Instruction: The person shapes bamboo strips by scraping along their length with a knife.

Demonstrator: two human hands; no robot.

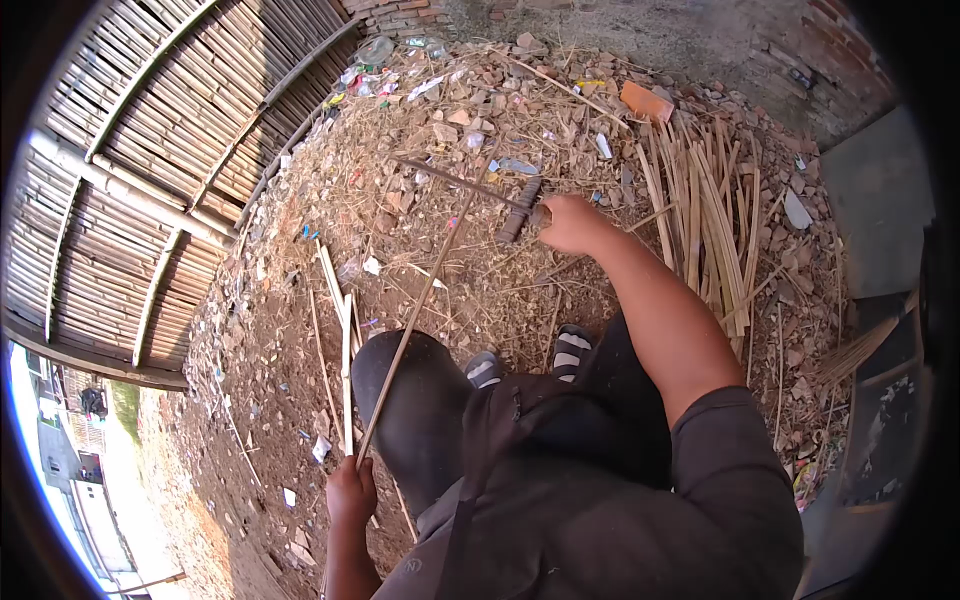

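My left hand, low at the left, is closed around bamboo strips. One long brown bamboo strip slants up and right from it, past my knee. A paler strip rises beside it from the same hand. My right hand is closed on the handle end of a long-bladed knife, whose narrow dark blade points up and left and crosses the long strip near its far end. Just under the knife, beside my right fingers, a dark ridged block lies on the ground.
A pile of split bamboo strips lies to the right, near an orange brick. Rubble, shavings and plastic scraps cover the ground. A bamboo-slat wall stands left, a masonry wall behind, and a grey panel right.
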